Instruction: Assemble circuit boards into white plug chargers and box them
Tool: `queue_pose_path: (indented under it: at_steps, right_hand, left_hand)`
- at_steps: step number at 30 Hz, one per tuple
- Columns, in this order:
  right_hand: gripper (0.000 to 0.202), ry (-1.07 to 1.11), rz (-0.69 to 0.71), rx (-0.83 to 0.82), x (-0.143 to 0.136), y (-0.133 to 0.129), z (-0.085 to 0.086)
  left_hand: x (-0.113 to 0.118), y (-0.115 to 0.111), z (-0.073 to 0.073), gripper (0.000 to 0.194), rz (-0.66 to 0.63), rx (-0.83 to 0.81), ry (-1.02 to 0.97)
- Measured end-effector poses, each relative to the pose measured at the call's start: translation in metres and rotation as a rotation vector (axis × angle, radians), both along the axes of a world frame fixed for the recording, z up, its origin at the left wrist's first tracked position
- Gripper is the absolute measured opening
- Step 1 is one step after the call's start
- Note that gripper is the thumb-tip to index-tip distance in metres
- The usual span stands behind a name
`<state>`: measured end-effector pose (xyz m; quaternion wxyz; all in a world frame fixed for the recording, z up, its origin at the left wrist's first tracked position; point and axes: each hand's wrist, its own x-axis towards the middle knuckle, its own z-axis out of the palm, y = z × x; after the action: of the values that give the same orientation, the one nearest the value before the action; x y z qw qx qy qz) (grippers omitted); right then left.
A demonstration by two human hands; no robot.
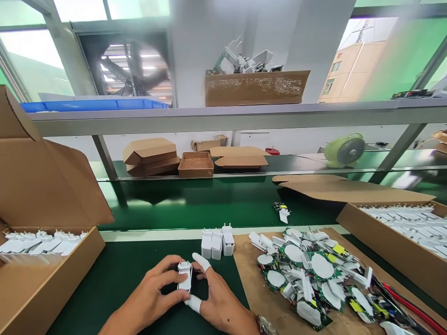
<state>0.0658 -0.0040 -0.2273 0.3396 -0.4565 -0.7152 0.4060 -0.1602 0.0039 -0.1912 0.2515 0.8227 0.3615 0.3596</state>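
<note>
A: From the head view, what is in hand?

B: Both hands meet on one small white plastic plug adapter (pixel 185 275), low in the middle of the dark green table mat (pixel 122 274). The left hand (pixel 153 291) pinches its left side with thumb and fingers; the right hand (pixel 218 298), wearing white finger cots, closes on its right side. I judge the halves are being pressed together.

A: And what does the next move call for?

B: Probably setting it beside the three finished white adapters (pixel 217 243) standing just behind, so a short, level reach forward.

A: Any edges to mind?

B: The open brown cardboard box of white parts (pixel 52 279) bounds the left; the brown board heaped with green circuit boards (pixel 307 274) lies just right. The mat between stays free.
</note>
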Motion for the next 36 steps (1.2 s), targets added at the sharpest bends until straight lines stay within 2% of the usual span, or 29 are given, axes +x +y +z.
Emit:
queue_pose_path:
  at_steps: [5, 8, 10, 13, 15, 17, 19, 21, 24, 26, 27, 30, 32, 34, 36]
  right_hand:
    - [0.086, -0.012, -0.029, -0.063, 0.002, -0.009, 0.011]
    - [0.083, -0.027, -0.001, -0.035, 0.007, -0.013, 0.017]
    - [0.075, -0.015, -0.01, 0.069, 0.014, -0.012, 0.022]
    - [0.055, 0.063, -0.236, 0.296, 0.032, -0.002, 0.031]
    - [0.058, 0.111, -0.415, 0.349, 0.047, 0.008, 0.033]
    - [0.072, 0.131, -0.498, 0.309, 0.061, 0.018, 0.031]
    - [0.081, 0.133, -0.508, 0.242, 0.069, 0.027, 0.023]
    - [0.083, 0.136, -0.489, 0.193, 0.073, 0.033, 0.013]
    - [0.083, 0.153, -0.442, 0.148, 0.073, 0.038, 0.004]
    - [0.086, 0.16, -0.419, 0.13, 0.073, 0.039, 0.003]
    - [0.088, 0.16, -0.411, 0.12, 0.073, 0.039, 0.003]
    - [0.094, 0.147, -0.392, 0.094, 0.073, 0.04, 0.005]
    - [0.098, 0.129, -0.377, 0.085, 0.073, 0.042, 0.004]
    - [0.098, 0.111, -0.358, 0.083, 0.072, 0.045, 0.002]
    - [0.093, 0.092, -0.345, 0.086, 0.071, 0.048, -0.001]
  left_hand:
    - [-0.009, 0.002, 0.0, 0.021, -0.072, -0.155, 0.004]
    - [-0.005, 0.001, -0.003, 0.024, -0.072, -0.122, -0.05]
    - [-0.001, 0.003, -0.004, 0.023, -0.033, -0.074, -0.061]
    - [0.005, 0.015, -0.003, 0.023, 0.069, -0.06, -0.035]
    - [0.01, 0.031, 0.001, 0.023, 0.117, -0.074, -0.038]
    - [0.019, 0.05, 0.005, 0.021, 0.134, -0.084, -0.048]
    - [0.031, 0.068, 0.008, 0.019, 0.126, -0.097, -0.057]
    - [0.043, 0.082, 0.008, 0.017, 0.105, -0.119, -0.065]
    - [0.056, 0.089, 0.004, 0.016, 0.053, -0.164, -0.072]
    - [0.057, 0.087, 0.003, 0.027, 0.024, -0.204, -0.079]
    - [0.056, 0.086, 0.003, 0.039, 0.017, -0.225, -0.083]
    - [0.051, 0.083, 0.003, 0.093, 0.013, -0.291, -0.088]
    - [0.051, 0.084, 0.003, 0.117, 0.006, -0.338, -0.087]
    - [0.055, 0.086, 0.001, 0.121, -0.007, -0.382, -0.085]
    - [0.059, 0.087, -0.003, 0.117, -0.01, -0.411, -0.08]
